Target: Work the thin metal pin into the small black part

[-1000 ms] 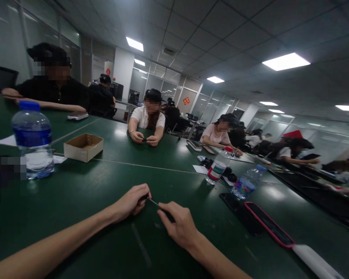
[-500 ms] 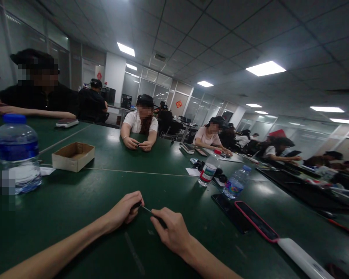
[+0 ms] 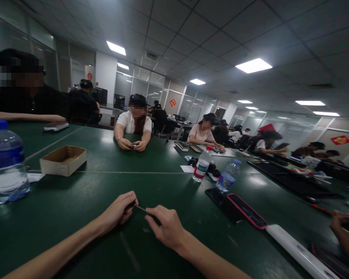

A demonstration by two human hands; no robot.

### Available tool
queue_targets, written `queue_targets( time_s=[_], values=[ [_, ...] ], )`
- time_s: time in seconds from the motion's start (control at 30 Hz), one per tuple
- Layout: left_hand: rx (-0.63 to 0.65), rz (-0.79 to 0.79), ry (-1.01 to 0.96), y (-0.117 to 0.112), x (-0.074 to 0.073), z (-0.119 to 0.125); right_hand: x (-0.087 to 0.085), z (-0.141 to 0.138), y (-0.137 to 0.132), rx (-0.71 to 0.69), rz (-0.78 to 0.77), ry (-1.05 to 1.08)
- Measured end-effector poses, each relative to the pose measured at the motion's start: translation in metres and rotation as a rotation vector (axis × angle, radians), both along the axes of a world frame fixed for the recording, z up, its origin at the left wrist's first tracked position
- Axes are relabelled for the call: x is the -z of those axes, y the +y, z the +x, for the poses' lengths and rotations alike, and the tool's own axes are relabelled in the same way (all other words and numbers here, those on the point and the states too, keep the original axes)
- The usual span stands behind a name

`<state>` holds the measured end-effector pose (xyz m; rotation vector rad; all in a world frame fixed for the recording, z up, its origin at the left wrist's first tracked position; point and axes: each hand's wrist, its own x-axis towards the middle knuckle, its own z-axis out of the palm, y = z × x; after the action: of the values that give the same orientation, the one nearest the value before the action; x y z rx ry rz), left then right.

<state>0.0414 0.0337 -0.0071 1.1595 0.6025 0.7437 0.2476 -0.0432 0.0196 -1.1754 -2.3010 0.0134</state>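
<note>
My left hand (image 3: 120, 209) is closed around a small black object (image 3: 130, 205), mostly hidden by the fingers. From my right hand (image 3: 165, 224), also closed, a thin metal-shafted tool (image 3: 141, 209) like a small screwdriver runs to the black object. The tool's far end meets the object or lies right beside it; I cannot tell which. Both hands are just above the green table (image 3: 104, 248), a short gap apart.
An open cardboard box (image 3: 63, 162) and a large water bottle (image 3: 4, 162) are left. Two smaller bottles, a red-capped one (image 3: 202, 164) and a blue-capped one (image 3: 228, 177), stand right, near phones (image 3: 247, 211) and a white bar (image 3: 299, 252). A co-worker's hand (image 3: 344, 232) is far right.
The view has turned slightly to the right, so most things sit further left. A co-worker's hand now shows at the right edge. My hands keep nearly the same hold and spacing.
</note>
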Motion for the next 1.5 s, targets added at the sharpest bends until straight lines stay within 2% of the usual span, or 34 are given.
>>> queue_targets(
  time_s=[0.6, 0.8, 1.27, 1.33, 1.5],
  values=[
    [0.001, 0.022, -0.042, 0.003, 0.000, 0.002, 0.002, 0.001, 0.002, 0.000, -0.007, 0.014],
    [-0.037, 0.026, -0.034, 0.001, -0.004, 0.004, 0.002, 0.002, 0.003, -0.002, 0.002, 0.015],
    [0.166, -0.003, -0.094, 0.004, -0.005, -0.007, -0.002, 0.005, 0.002, -0.116, 0.079, -0.012],
    [0.144, -0.018, -0.109, 0.004, -0.004, -0.006, -0.002, 0.004, 0.003, -0.112, 0.078, 0.000],
    [-0.010, -0.003, -0.100, 0.002, -0.003, 0.004, -0.003, 0.001, 0.004, -0.030, 0.065, 0.042]
  ],
)
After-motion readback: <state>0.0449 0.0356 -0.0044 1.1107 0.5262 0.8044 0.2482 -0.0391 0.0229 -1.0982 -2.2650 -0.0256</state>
